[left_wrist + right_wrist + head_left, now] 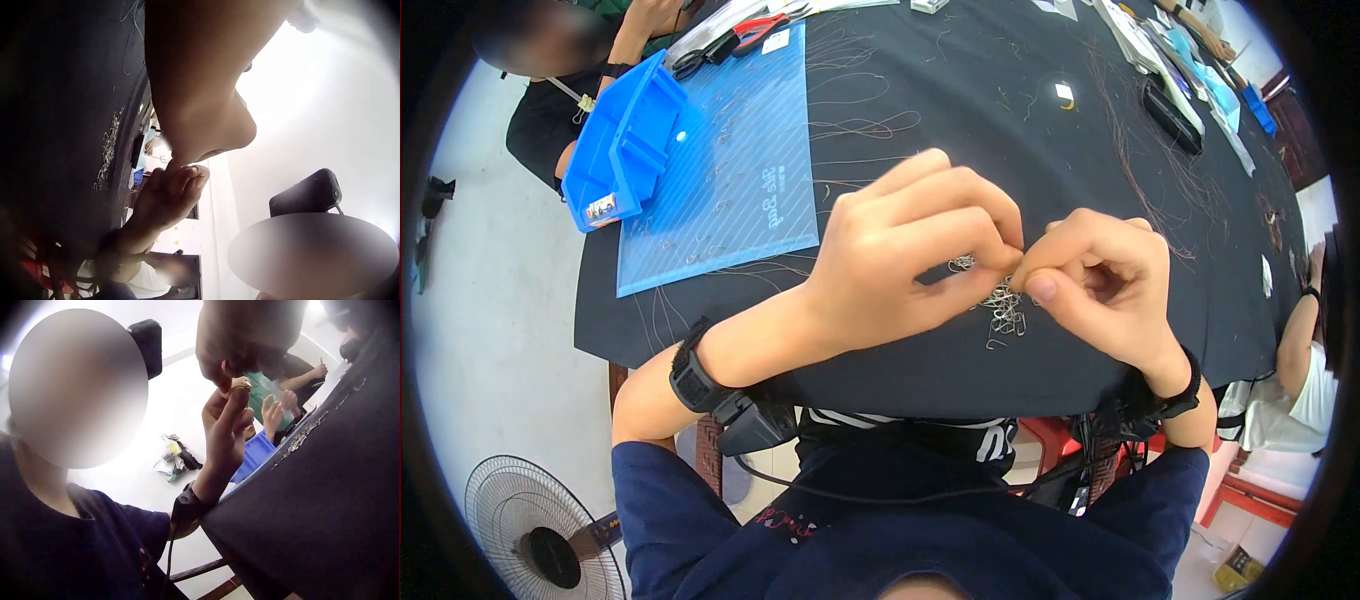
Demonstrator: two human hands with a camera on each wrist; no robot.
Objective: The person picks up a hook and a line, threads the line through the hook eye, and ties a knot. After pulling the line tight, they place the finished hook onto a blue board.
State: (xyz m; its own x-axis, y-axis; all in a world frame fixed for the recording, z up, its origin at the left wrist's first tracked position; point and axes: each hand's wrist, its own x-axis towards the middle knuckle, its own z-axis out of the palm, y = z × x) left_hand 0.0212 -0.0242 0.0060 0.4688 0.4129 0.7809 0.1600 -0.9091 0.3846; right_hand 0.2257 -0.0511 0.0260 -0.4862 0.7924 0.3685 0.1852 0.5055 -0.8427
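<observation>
I see my left hand (pixel 900 265) and my right hand (pixel 1100 285) close together over the near edge of the black desk (pixel 960 100). Both have curled fingers that pinch something tiny where the fingertips meet; I cannot tell its long way. The little pile of metal hooks (pixel 1003 305) lies on the desk right under that spot, between the hands, about as near to one as the other. A blue mat (pixel 730 170) lies far left.
</observation>
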